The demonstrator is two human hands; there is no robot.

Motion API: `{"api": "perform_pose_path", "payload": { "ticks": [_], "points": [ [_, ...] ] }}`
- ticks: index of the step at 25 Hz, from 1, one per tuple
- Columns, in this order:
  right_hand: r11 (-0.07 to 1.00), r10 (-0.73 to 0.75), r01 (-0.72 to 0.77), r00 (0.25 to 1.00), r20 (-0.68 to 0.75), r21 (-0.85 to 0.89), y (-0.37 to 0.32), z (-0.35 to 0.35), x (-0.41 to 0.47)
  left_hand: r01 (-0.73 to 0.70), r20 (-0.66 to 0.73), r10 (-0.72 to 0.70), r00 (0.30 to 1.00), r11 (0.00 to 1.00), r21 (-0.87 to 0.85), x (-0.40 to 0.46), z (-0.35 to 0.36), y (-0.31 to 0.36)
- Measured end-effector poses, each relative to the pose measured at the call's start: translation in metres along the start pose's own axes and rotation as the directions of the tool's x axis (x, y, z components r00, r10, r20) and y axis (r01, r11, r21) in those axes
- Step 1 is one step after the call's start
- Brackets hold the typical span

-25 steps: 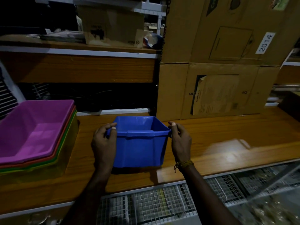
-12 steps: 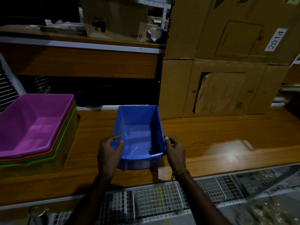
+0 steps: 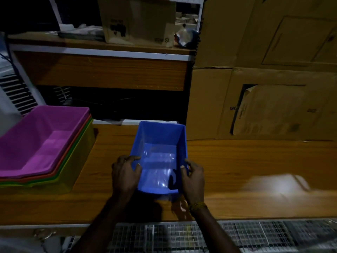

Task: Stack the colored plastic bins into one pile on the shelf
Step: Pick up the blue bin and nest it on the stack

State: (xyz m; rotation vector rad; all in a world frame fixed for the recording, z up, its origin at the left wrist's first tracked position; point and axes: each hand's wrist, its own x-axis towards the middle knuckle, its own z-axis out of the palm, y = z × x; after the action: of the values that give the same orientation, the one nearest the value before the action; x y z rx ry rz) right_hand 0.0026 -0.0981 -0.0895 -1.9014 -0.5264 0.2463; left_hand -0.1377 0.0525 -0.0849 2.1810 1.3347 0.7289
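Observation:
A blue plastic bin sits upright on the wooden shelf, its open top facing me. My left hand grips its left rim near the front, fingers curled over the edge. On the opposite rim my right hand holds on, thumb on the inside. To the left stands a pile of nested bins: purple on top, then red, green and yellow rims showing beneath.
Large cardboard boxes stand at the back right of the shelf. An upper shelf carries a smaller box and loose items. Wire mesh lies below the shelf's front edge.
The blue bin has come down from a raised, side-on position to rest on the shelf. Both hands stayed on its rims and slid toward the near end.

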Motion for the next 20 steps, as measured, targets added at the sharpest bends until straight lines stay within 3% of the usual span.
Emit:
{"api": "perform_pose_path", "payload": {
  "ticks": [11, 20],
  "points": [
    [0.988, 0.015, -0.014, 1.0, 0.01, -0.151, -0.004, 0.01, 0.006, 0.026, 0.059, -0.037, 0.998, 0.984, 0.175, 0.012, 0.009, 0.007],
    [0.966, 0.05, -0.075, 0.993, -0.106, -0.248, -0.031, 0.043, -0.02, -0.007, 0.18, 0.006, 0.984, 1.0, 0.003, 0.019, -0.024, -0.021]
  ]
}}
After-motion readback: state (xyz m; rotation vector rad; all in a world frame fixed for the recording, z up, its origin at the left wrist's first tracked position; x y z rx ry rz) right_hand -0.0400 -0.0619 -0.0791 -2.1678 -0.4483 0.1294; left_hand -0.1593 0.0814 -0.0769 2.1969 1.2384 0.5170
